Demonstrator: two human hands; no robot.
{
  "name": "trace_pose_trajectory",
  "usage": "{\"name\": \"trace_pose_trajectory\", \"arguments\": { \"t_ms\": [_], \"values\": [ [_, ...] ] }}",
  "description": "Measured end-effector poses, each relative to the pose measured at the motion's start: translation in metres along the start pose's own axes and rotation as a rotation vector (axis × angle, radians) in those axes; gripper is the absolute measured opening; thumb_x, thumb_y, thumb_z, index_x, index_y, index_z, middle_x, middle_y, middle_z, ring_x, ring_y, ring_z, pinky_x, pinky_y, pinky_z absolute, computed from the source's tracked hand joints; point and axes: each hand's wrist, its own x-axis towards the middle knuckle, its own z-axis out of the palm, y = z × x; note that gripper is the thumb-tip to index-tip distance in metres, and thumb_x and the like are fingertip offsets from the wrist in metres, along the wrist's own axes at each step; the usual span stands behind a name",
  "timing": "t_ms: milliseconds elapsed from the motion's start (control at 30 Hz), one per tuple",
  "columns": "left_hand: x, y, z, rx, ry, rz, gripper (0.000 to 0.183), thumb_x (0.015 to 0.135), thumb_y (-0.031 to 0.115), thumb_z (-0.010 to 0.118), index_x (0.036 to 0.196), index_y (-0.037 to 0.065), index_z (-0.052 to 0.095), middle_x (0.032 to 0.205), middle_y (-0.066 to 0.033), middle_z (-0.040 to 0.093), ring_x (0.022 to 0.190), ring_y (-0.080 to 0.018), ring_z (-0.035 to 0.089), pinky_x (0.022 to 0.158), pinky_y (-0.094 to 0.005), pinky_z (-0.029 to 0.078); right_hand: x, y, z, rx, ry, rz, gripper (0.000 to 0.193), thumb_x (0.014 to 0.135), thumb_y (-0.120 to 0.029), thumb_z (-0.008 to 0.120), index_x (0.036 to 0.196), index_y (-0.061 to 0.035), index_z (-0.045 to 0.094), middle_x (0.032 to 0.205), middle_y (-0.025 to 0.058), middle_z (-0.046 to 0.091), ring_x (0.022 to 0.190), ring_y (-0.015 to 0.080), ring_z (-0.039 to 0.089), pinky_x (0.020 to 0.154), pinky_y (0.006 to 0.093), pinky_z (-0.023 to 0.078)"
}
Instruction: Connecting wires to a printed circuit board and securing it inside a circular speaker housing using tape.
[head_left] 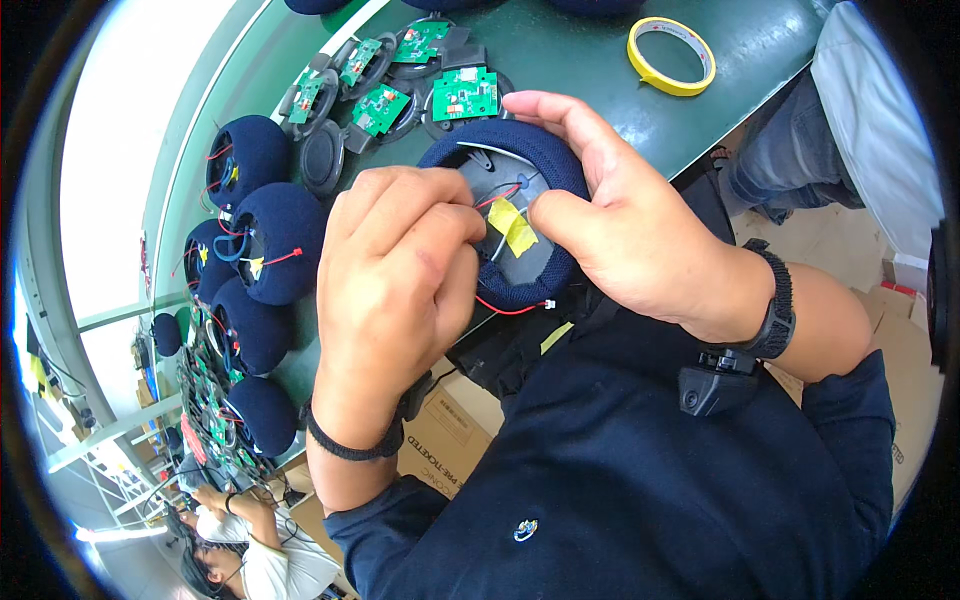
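A round housing covered in dark blue knit fabric (562,165) is held in front of my body, its open side facing up. In its grey hollow are a piece of yellow tape (512,226) and thin red and white wires; one red wire with a white connector (550,304) hangs out past the near rim. My right hand (625,215) grips the right side, thumb over the rim near the tape, fingers around the outside. On the left rim rests my left hand (405,250), fingers curled in a pinch whose tips are hidden.
Several speaker drivers with green circuit boards (465,93) lie beyond on the green table (560,60). More blue fabric-covered housings (285,240) with wires stand at left. A yellow tape roll (672,57) sits at far right. Another person (265,560) works at lower left; another's jeans (790,150) show at right.
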Motion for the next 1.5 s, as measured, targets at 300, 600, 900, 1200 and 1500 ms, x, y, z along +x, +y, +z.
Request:
{"name": "trace_pose_trajectory", "arguments": {
  "t_ms": [300,600,900,1200,1500],
  "values": [
    [0.003,0.012,-0.008,-0.073,-0.140,-0.233,0.021,0.080,-0.001,0.075,0.101,0.000,0.075,0.113,-0.0124,0.067,0.096,-0.0295,0.065,0.084,-0.0377,0.054,-0.001,0.001,-0.001,0.029,-0.003,-0.006,0.059,0.095,0.006,0.051,0.153,-0.0001,0.038,0.144,0.0121,0.051,0.134,0.0168,0.051,0.114,0.0309,0.042],
    [-0.001,0.017,0.003,-0.026,-0.022,-0.239,0.033,0.074,0.010,0.084,0.104,0.000,0.075,0.115,-0.0130,0.067,0.099,-0.0323,0.064,0.086,-0.0414,0.053,-0.001,0.003,-0.002,-0.003,0.000,0.007,0.058,0.097,0.006,0.051,0.153,-0.0018,0.038,0.143,0.0107,0.053,0.132,0.0155,0.052,0.113,0.0300,0.043],
    [0.000,0.026,-0.001,0.080,-0.061,-0.253,0.021,0.075,0.005,0.086,0.091,0.002,0.072,0.100,-0.0100,0.069,0.093,-0.0293,0.065,0.082,-0.0381,0.053,-0.001,0.004,-0.003,-0.031,0.015,0.010,0.057,0.097,0.005,0.052,0.152,-0.0016,0.038,0.142,0.0106,0.053,0.129,0.0149,0.053,0.111,0.0295,0.045],
    [-0.001,0.025,0.004,-0.014,-0.074,-0.300,0.019,0.077,0.011,0.084,0.095,0.009,0.077,0.105,-0.0078,0.066,0.092,-0.0279,0.063,0.079,-0.0395,0.050,0.000,0.005,-0.002,0.001,0.019,0.022,0.059,0.096,0.005,0.053,0.152,-0.0009,0.038,0.141,0.0112,0.053,0.128,0.0153,0.054,0.109,0.0296,0.045],
    [-0.003,0.020,0.001,0.050,-0.121,-0.191,0.024,0.080,0.014,0.082,0.103,0.009,0.080,0.119,-0.0112,0.066,0.100,-0.0301,0.063,0.085,-0.0418,0.049,-0.001,0.005,-0.002,-0.011,0.026,-0.013,0.059,0.096,0.005,0.053,0.152,-0.0007,0.038,0.141,0.0113,0.053,0.129,0.0156,0.054,0.109,0.0297,0.046]
  ]
}}
